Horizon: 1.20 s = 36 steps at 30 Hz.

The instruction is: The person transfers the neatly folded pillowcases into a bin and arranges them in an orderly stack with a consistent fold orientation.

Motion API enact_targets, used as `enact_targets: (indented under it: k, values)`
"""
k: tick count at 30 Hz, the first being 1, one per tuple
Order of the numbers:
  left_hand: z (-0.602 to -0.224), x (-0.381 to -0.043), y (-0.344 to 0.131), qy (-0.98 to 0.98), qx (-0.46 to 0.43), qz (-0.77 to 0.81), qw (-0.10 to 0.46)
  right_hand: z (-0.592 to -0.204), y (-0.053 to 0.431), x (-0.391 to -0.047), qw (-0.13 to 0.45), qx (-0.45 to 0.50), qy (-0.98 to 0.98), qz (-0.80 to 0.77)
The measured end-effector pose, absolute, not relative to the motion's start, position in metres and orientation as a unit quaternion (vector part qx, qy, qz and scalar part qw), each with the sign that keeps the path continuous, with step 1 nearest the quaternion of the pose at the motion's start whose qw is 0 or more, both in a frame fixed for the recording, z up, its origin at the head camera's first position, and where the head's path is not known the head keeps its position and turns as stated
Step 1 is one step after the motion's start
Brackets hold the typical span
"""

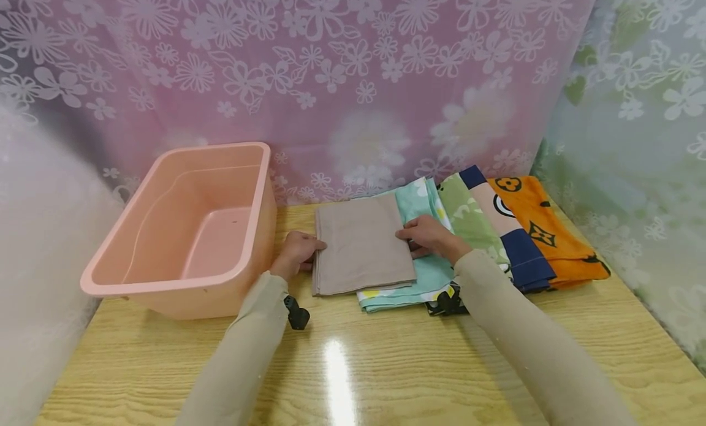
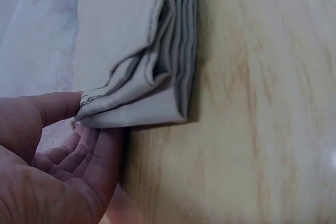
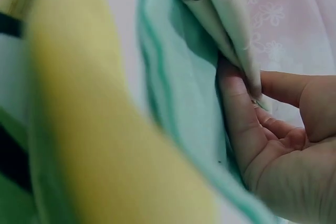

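Observation:
A folded beige cloth (image 1: 361, 245) lies between the two hands, its right part over a folded mint-green cloth (image 1: 427, 276). My left hand (image 1: 298, 252) pinches its left edge, thumb on top and fingers beneath. In the left wrist view, the left hand (image 2: 63, 156) holds a corner where several stacked layers of the beige cloth (image 2: 121, 30) show. On the opposite edge, my right hand (image 1: 430, 235) pinches the cloth. The right wrist view has the right hand (image 3: 278, 135) with thumb and fingers on either side of the beige fold (image 3: 228, 22), close above the mint-green cloth (image 3: 189, 77).
A pink plastic tub (image 1: 248, 254) stands on the wooden table (image 1: 386, 365) at the left. Right of the mint-green cloth lie a green patterned cloth (image 1: 474, 217), a navy and pink one (image 1: 521, 248) and an orange one (image 1: 562, 230), overlapping. A floral curtain (image 1: 342, 89) hangs behind.

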State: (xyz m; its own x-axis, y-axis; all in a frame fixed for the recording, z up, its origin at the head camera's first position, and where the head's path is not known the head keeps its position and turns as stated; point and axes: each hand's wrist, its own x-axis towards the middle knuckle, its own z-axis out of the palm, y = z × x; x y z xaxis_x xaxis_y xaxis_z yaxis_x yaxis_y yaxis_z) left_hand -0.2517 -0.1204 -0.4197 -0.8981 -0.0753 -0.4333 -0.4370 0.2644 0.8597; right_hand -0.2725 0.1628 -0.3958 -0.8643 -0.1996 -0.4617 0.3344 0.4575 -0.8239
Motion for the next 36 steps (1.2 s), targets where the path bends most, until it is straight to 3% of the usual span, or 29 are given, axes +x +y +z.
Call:
enact_targets:
  k: [18, 36]
  values:
    - [-0.417, -0.249, -0.126, 0.812, -0.139, 0.56, 0.092, -0.4, 0.156, -0.269, 0.226, 0.024, 0.779, -0.584]
    - [-0.377, -0.228, -0.101, 0.806, -0.069, 0.588, 0.023, -0.363, 0.173, -0.257, 0.208, -0.003, 0.764, -0.61]
